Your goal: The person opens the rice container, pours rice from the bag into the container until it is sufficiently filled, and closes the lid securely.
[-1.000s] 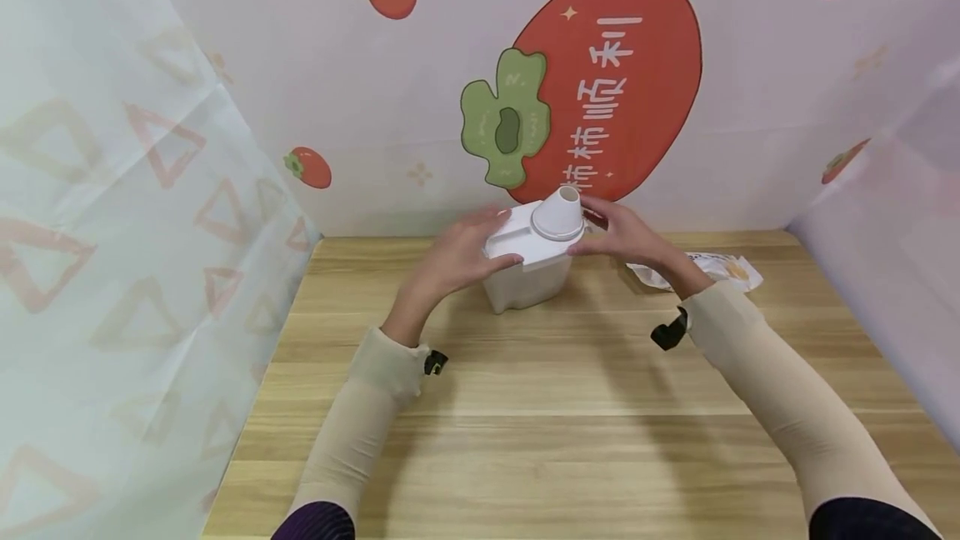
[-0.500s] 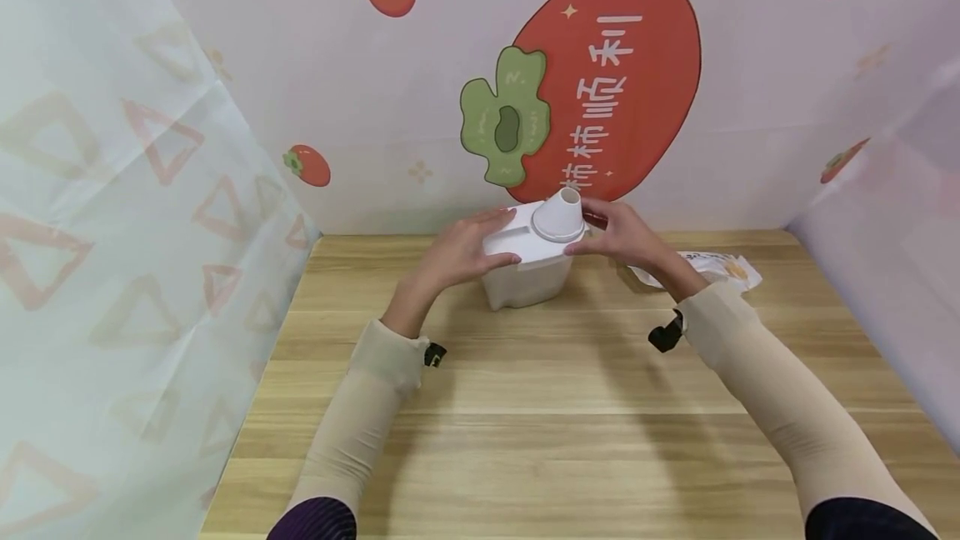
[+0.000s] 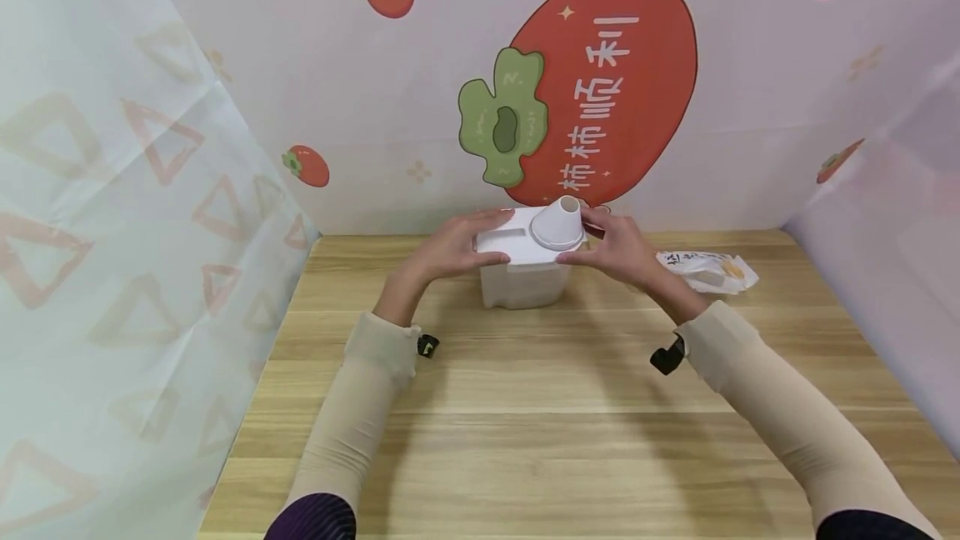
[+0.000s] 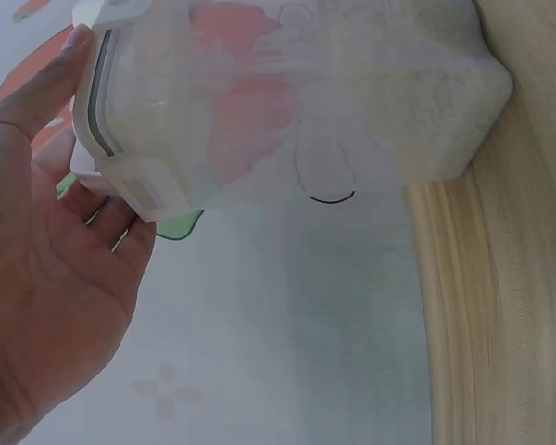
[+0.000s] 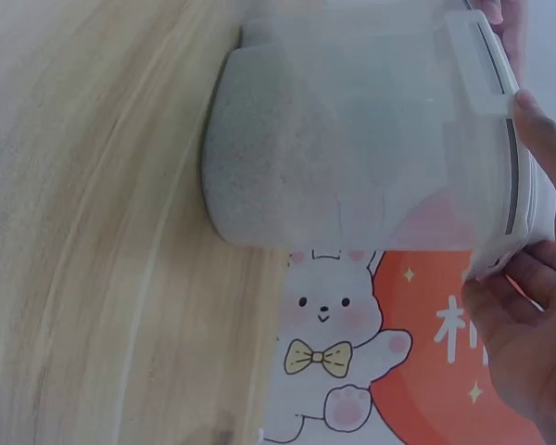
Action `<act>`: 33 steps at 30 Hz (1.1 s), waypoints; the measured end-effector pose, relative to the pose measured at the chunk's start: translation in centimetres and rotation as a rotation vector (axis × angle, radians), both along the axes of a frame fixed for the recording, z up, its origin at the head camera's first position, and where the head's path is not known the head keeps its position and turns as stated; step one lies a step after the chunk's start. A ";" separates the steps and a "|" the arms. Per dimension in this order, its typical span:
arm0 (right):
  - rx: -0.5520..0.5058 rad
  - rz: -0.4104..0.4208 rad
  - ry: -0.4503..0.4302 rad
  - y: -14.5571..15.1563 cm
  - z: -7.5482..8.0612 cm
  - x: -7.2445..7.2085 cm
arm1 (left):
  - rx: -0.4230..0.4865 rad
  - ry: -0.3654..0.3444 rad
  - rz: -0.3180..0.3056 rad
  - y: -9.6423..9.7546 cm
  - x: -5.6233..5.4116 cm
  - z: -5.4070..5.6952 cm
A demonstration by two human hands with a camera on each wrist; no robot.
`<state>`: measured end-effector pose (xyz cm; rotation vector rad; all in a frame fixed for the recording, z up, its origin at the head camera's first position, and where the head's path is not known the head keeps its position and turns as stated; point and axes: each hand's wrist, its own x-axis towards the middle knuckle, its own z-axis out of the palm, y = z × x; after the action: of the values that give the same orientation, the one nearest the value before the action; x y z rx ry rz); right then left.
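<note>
A translucent plastic storage container (image 3: 525,285) with a white lid (image 3: 517,245) and a cone-shaped spout (image 3: 558,223) stands upright on the wooden table at the back. Pale, grainy-looking contents fill its lower part, seen through the wall in the right wrist view (image 5: 269,148). My left hand (image 3: 456,247) grips the lid's left end, thumb at the front edge and fingers at the back. At the right end, beside the spout, my right hand (image 3: 621,250) holds the lid in the same way. In the left wrist view the left thumb and fingers span a lid edge with a clip (image 4: 148,188).
A white printed packet (image 3: 708,271) lies on the table (image 3: 540,423) to the right, partly behind my right wrist. Just behind the container rises a patterned backdrop (image 3: 390,107). More printed sheets flank the table on the left (image 3: 135,273) and right.
The container has turned slightly, so its front now faces me more squarely. Both hands keep their hold on the lid. More of the packet shows beside my right forearm.
</note>
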<state>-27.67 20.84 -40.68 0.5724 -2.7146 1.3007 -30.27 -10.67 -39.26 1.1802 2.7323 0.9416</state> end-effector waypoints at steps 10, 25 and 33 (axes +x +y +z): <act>-0.006 0.030 -0.012 0.1 -0.2 0.3 | 0.000 -0.008 -0.016 -0.2 -0.1 -0.2; 0.001 0.199 -0.075 3.2 0.6 -0.9 | -0.035 0.007 0.056 0.1 1.2 0.8; 0.057 0.254 -0.108 4.4 0.8 -2.2 | -0.021 0.020 0.091 -0.4 1.7 0.9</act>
<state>-29.91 25.23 -39.92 0.9035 -2.8487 1.3467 -28.52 -11.09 -38.36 1.0757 2.8259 0.9122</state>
